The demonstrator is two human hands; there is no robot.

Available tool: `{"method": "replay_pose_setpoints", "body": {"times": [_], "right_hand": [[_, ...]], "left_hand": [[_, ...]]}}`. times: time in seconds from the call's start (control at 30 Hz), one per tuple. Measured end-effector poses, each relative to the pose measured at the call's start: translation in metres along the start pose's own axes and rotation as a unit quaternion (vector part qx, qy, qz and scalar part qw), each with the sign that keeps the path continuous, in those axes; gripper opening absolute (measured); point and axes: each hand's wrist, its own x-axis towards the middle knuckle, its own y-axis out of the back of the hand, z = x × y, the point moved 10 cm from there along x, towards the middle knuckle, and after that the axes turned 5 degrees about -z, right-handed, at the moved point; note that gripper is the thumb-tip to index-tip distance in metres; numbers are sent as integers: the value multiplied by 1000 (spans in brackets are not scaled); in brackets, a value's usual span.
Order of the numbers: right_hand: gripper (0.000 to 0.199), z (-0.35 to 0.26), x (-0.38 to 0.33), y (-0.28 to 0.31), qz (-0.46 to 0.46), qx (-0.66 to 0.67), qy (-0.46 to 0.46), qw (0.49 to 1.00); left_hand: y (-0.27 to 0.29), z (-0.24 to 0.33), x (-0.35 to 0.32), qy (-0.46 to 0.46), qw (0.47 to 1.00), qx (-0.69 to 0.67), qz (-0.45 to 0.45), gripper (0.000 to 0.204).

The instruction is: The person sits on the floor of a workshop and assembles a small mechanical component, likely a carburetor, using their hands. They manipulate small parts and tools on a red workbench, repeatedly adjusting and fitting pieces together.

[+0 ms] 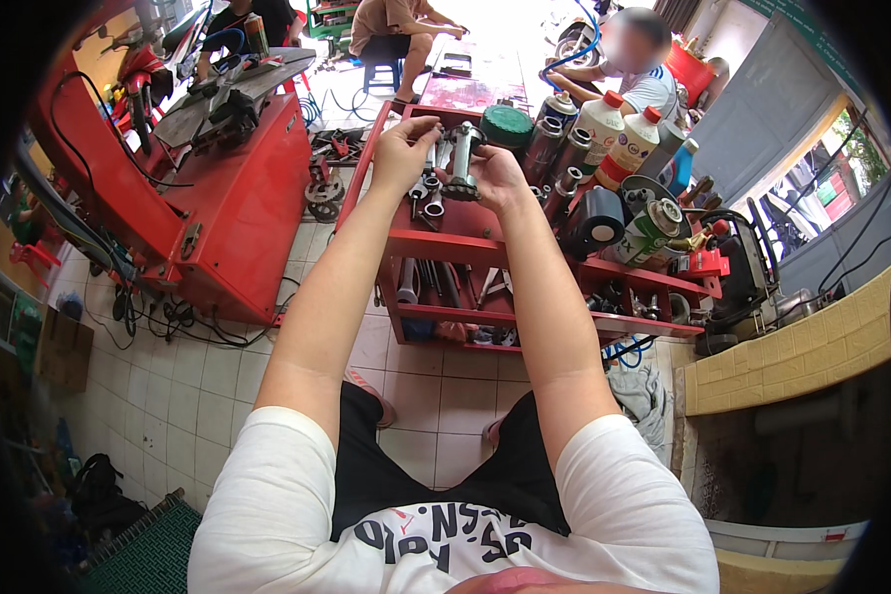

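My right hand (500,176) is closed round a silver metal part (462,158), shaped like a short shaft with a dark, toothed-looking ring at its near end. It is held upright over the top tray of the red tool cart (445,245). Just left of it, my left hand (404,153) has thumb and fingers drawn together near the part's upper end. Whatever those fingers hold is too small to make out. Below the hands, ring-ended spanners (433,197) lie in the tray. A green round tub (506,127) stands just beyond the metal part.
White bottles with red caps (626,148), spray cans (544,148) and a green-white can (651,230) crowd the cart's right side. More tools lie on its lower shelf (455,315). A red machine (223,208) stands left. A person (643,84) sits beyond the bottles; another (391,40) sits farther back.
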Motion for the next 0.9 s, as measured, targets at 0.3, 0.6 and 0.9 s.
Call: {"method": "replay_pose_setpoints", "body": {"times": [0.3,0.6,0.9], "right_hand": [[35,0,8,10,-54,78,-26,995],[35,-2,9,16,-32,68,-13,997],[31,-8,13,33,28,-25,14,999]], "left_hand": [[-21,1,0,-25,997,-15,-76,29],[-27,-18,1,26,993,-18,-116,36],[-37,-17,-3,74,980,-92,-159,56]]}}
